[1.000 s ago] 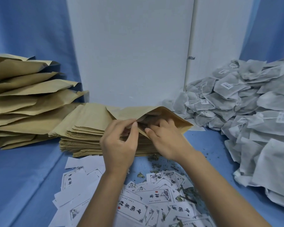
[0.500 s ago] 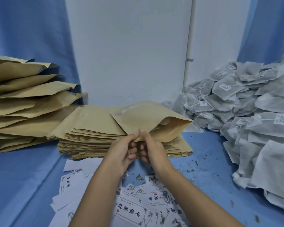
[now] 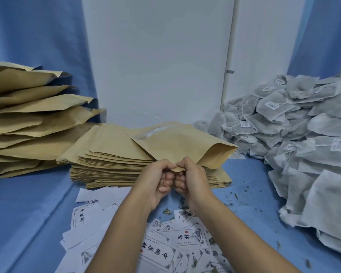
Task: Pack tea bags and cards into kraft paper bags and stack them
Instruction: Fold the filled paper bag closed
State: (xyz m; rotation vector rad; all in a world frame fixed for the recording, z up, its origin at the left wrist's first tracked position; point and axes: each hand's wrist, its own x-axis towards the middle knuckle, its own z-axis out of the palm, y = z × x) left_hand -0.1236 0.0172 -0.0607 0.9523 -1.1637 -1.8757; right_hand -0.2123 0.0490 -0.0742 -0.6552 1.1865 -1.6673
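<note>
We find both hands closed on the same spot: the left hand (image 3: 156, 180) and the right hand (image 3: 195, 178) sit knuckle to knuckle, thumbs on top and fingers curled beneath, pinching the near corner of a flat tan kraft paper bag (image 3: 181, 142). From that pinch the bag runs up and away. Its mouth edge stretches off to the right, where it gapes open, and its body slopes back towards the left. So the long run of the unclosed mouth lies on the right hand's side, and we judge that any pressing-shut would travel rightward from the grip. We cannot see what is inside the bag. It is held just above a squared stack of empty flat kraft bags (image 3: 110, 160). Further left, and nearer the left hand, rises a loose pile of puffed, filled kraft bags (image 3: 32, 123), which is where we judge this one will go. Well to the right is a heap of grey mesh tea bags with white tags (image 3: 280, 123). Under the forearms lie scattered white printed cards (image 3: 159, 255) on the blue cloth (image 3: 37, 203).
</note>
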